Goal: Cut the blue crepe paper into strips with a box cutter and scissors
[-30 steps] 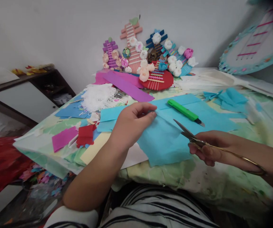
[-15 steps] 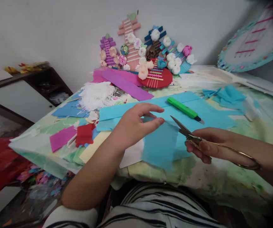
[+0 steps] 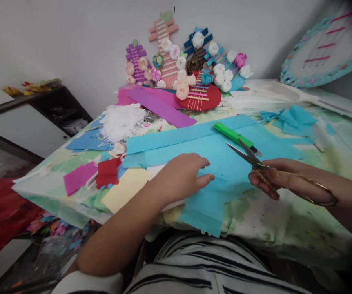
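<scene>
Light blue paper in the middle, a bright green cutter, scissors with gold handles, black-and-white stripy clothes at the bottom

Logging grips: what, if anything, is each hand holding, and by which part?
The right hand holds the scissors by the handles, near the pivot; the left hand is open and holds nothing.

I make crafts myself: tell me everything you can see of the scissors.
The scissors look metallic, with pointed grey blades standing open and gold-coloured handles. The right hand holds them, blades pointing left and away above the blue paper. One blade overlaps the green cutter in view; whether they touch is unclear.
</scene>
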